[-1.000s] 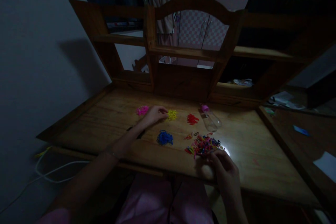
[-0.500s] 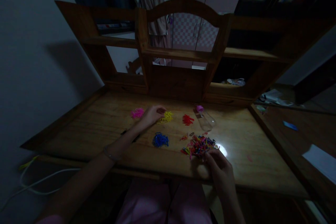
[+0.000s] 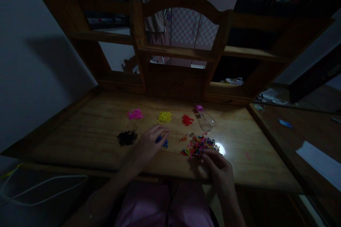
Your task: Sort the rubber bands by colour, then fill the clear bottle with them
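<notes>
Small coloured rubber bands lie sorted in heaps on a wooden desk [image 3: 87, 138]: pink [image 3: 135, 114], yellow [image 3: 164, 116], red [image 3: 187, 120], black [image 3: 127, 137] and blue [image 3: 164, 142]. My left hand [image 3: 149, 146] lies over the blue heap, fingers spread, and hides most of it. A mixed heap [image 3: 198, 146] of many colours sits in front of my right hand [image 3: 216, 165]. That hand's fingers are curled at the heap's near edge; what they pinch is too dark to make out.
A clear bottle with a pink cap [image 3: 203, 118] lies on its side behind the mixed heap. A wooden hutch with shelves [image 3: 183, 53] stands along the desk's back. A white cable [image 3: 39, 191] hangs at the left. Paper [image 3: 319, 163] lies on the surface at the right.
My left hand has pulled back from the yellow heap toward me and now covers the blue heap. The black heap has come into sight. My right hand stays at the mixed heap.
</notes>
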Motion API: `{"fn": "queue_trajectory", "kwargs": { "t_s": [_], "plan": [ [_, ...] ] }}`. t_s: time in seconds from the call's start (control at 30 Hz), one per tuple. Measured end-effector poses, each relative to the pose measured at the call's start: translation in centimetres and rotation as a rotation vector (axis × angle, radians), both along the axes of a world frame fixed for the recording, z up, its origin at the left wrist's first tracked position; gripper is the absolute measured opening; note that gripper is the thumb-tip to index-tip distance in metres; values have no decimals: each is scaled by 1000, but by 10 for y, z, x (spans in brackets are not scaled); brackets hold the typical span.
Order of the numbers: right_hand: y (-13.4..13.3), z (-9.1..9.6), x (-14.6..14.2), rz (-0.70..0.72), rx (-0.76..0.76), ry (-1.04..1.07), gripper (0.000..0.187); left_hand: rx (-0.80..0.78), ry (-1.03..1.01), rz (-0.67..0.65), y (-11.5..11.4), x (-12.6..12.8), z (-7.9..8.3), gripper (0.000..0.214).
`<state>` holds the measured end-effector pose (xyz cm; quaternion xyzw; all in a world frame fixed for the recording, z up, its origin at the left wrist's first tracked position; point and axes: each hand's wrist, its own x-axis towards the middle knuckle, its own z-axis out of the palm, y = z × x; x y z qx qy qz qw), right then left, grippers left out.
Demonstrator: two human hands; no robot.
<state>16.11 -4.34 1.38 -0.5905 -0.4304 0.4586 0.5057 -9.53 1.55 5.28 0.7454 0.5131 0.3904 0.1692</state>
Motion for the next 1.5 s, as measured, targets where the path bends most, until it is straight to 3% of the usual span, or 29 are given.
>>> {"fn": "queue_trajectory", "kwargs": {
  "t_s": [0.2,0.33,0.43,0.6,0.83,1.03,1.23,1.5],
  "plan": [
    [9,19,-70,228,179,-229,15,-31,-183,312,-36,-11,-24,15],
    [19,12,-119,341,330,-486,27,-105,-241,388,-46,-21,-36,17],
    [22,5,-129,366,367,-551,36,-110,-246,420,-50,-25,-40,16],
    [20,10,-88,182,378,-544,20,-42,-169,372,-46,-12,-34,14],
    [8,3,3,-143,239,-543,21,-35,2,54,-10,41,-26,10],
    [-7,-5,34,-271,156,-610,26,-120,-32,-154,-4,73,-28,13],
    [-4,-4,45,-222,194,-638,26,-163,-51,-139,-17,91,-40,22],
    [20,20,57,102,244,-716,29,-50,-163,108,-45,86,-45,29]
  ]
}}
